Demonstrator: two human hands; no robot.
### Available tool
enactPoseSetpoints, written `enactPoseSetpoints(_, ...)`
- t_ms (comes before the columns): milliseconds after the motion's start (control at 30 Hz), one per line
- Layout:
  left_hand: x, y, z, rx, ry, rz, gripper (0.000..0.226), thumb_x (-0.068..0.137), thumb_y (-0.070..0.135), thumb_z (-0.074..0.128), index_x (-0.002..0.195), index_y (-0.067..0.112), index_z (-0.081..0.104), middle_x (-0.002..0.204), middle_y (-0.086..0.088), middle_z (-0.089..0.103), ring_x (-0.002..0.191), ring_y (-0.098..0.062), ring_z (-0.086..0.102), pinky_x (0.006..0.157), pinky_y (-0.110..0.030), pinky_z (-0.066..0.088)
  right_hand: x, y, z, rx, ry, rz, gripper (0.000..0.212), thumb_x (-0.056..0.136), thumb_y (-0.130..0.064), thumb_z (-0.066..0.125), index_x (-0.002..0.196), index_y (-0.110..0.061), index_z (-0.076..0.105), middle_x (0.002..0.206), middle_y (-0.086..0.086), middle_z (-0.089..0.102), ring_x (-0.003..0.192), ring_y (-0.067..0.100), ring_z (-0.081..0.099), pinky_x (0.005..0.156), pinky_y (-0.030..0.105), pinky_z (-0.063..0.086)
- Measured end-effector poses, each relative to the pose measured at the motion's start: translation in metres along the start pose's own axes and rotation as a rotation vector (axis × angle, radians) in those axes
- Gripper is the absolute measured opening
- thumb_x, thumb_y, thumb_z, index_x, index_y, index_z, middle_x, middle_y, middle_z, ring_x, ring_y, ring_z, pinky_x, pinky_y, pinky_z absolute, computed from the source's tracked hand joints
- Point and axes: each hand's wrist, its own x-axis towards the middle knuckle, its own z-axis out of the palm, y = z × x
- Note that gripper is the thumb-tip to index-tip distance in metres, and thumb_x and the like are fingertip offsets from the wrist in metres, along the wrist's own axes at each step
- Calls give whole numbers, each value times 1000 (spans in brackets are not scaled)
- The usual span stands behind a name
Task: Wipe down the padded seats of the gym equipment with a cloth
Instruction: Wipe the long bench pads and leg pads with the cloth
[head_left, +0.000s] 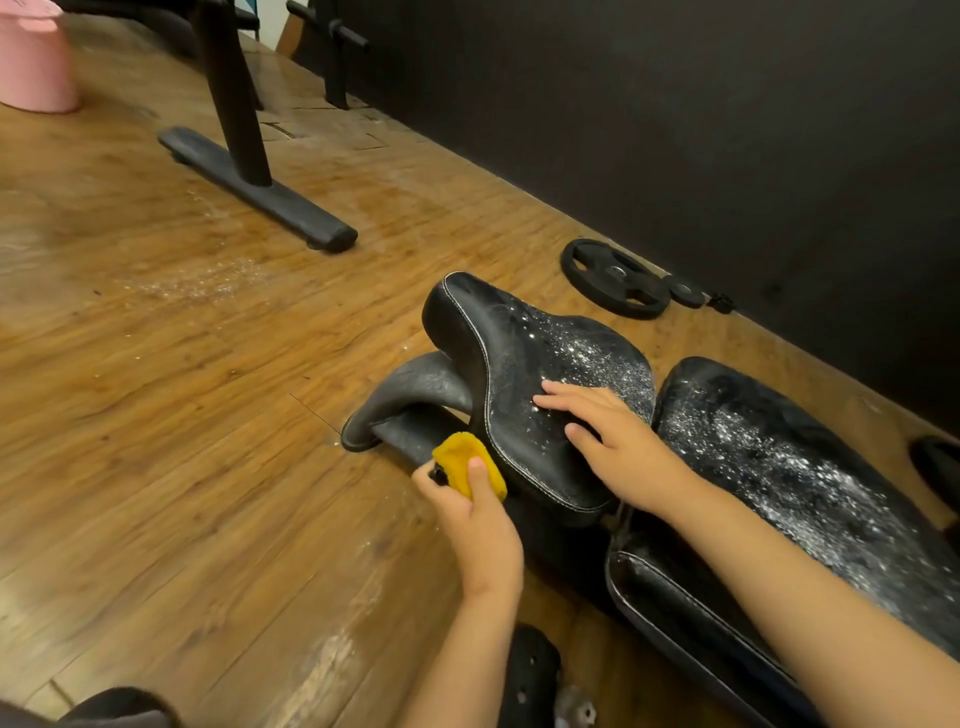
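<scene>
One wide-angle head cam is looking forward and down, sitting close over the seat (519, 353), taking in floor (208, 415) at left and wall (727, 130) beyond.

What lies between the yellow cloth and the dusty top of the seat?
Only the right hand, resting flat on the seat near its edge closest to the cloth. The left hand holds the cloth beside the seat; the rest of the dusty top is uncovered.
</scene>
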Motion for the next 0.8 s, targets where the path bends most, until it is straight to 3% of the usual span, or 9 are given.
enactPoseSetpoints(133,-19,-2,7,17,22,2,18,100,19,45,113,18,32,98,-4,53,81,-9,52,69,-22,38,-7,10,15,-30,71,-82,44,98,-12,39,138,-29,47,149,-12,37,139,7,28,117,34,21)
enactPoseSetpoints(200,-37,-7,10,31,-18,24,19,100,20,44,113,21,30,96,-2,52,76,2,52,67,-15,39,-6,12,17,-20,90,-86,45,97,-13,38,138,-29,47,149,-12,38,139,8,29,116,40,24)
enactPoseSetpoints(367,-57,-21,9,110,-132,85,24,100,22,43,117,29,28,101,4,53,81,10,53,66,-5,38,-7,12,17,-1,91,-66,44,99,-8,41,138,-29,47,149,-13,37,139,7,27,116,42,23)
enactPoseSetpoints(433,-47,-21,7,141,-119,138,23,101,23,42,117,30,27,103,0,52,85,4,53,68,-10,37,-6,11,16,3,92,-61,44,99,-8,41,138,-29,47,150,-12,37,139,8,27,117,42,22)
enactPoseSetpoints(567,-38,-22,6,208,-60,229,21,100,32,40,111,41,25,112,-11,51,93,-24,52,78,-33,38,-6,11,16,4,93,-50,44,99,-9,41,138,-28,47,150,-12,37,140,9,26,117,42,22)
enactPoseSetpoints(700,-54,-24,10,220,-78,216,24,100,35,39,113,44,22,112,-10,52,90,-23,54,75,-33,38,-4,13,17,64,93,-44,45,98,-6,43,136,-29,50,149,-12,38,139,9,28,117,42,21)
enactPoseSetpoints(800,-75,-35,8,277,-228,255,26,95,48,37,115,49,20,113,-8,51,92,-23,55,78,-34,43,-2,15,15,160,89,-30,48,95,1,45,134,-26,53,148,-10,40,138,8,30,118,37,19)
